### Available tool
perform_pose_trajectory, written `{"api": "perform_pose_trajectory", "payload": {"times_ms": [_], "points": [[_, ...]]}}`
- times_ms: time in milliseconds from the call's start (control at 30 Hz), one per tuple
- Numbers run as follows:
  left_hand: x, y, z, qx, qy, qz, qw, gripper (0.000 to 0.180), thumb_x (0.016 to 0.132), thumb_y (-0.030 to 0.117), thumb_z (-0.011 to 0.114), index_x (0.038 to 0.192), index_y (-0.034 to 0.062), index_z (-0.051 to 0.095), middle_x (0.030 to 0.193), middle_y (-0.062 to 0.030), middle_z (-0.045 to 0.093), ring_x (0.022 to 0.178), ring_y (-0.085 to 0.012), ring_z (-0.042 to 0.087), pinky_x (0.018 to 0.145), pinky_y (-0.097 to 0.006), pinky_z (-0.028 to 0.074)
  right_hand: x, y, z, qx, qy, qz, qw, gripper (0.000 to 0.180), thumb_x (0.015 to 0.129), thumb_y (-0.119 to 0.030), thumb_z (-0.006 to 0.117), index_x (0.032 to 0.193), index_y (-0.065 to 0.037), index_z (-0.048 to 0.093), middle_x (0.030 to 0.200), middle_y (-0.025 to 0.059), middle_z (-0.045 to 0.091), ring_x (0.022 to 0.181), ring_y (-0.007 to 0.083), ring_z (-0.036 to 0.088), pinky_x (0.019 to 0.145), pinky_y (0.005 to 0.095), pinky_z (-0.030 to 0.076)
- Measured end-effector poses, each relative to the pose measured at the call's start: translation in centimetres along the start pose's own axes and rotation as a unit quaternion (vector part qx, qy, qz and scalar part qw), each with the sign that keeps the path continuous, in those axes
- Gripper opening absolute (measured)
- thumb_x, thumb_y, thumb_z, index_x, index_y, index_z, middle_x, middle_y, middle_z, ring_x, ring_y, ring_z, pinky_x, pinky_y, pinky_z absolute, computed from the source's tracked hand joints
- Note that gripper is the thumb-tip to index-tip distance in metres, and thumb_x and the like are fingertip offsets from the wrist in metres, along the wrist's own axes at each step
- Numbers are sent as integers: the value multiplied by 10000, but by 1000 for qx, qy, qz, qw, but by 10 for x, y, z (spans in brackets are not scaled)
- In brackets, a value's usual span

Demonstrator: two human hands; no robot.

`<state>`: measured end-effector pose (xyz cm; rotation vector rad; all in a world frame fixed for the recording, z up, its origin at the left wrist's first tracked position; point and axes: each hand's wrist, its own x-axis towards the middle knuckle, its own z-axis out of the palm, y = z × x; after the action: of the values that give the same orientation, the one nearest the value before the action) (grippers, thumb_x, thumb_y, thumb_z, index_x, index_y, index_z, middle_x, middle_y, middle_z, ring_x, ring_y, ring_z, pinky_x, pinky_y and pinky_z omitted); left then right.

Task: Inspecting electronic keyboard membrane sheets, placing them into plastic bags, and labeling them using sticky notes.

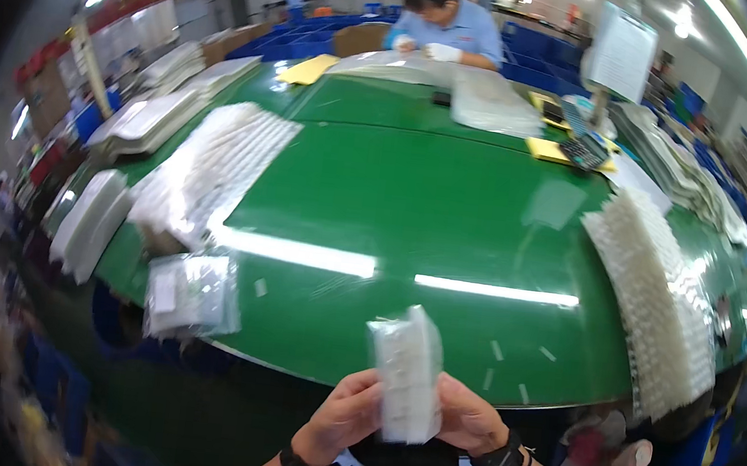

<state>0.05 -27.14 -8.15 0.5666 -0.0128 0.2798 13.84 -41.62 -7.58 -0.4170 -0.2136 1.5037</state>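
Note:
Between my two hands, a small white packet in clear plastic film (411, 378) stands upright just past the near edge of the green table (413, 201). My left hand (349, 412) grips its left side with bent fingers. On the opposite side, my right hand (469, 414) holds its right edge. What lies inside the wrapping is too blurred to make out. Several small clear strips (496, 350) lie on the table beyond my right hand. To the left, a clear plastic bag with a white label (192, 294) rests at the table's near edge.
White ridged sheets (217, 162) lie at the left, with a ridged stack (649, 294) at the right. A calculator (585, 152) and yellow paper (546, 150) sit far right, below a clipboard (624, 55). Across the table, a gloved person (468, 29) handles clear plastic sheets (495, 102).

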Motion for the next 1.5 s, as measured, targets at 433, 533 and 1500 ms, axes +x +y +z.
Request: {"api": "perform_pose_trajectory", "payload": {"times_ms": [433,533,1500], "points": [[-66,132,-3,519,233,101,816,356,897,198,641,1171,-9,548,951,-42,645,775,-79,594,623,-222,511,60,24,64,-420,66,-58,903,507,945,-199,581,1352,5,359,1279,112,513,1182,185,495,1005,324,395],[-92,209,-28,528,271,118,796,393,902,262,632,1196,10,563,983,-34,670,790,-69,611,634,-203,485,74,-6,87,-651,-12,-106,752,526,905,-216,638,1336,-16,412,1269,134,525,1173,225,510,977,349,407],[-52,312,-61,877,296,-67,371,570,836,427,653,1207,5,555,1022,-201,653,866,-267,643,743,-357,512,224,19,73,-842,-249,-136,459,464,829,-150,638,1248,-34,477,1377,186,427,1262,398,403,1060,462,329]]}}
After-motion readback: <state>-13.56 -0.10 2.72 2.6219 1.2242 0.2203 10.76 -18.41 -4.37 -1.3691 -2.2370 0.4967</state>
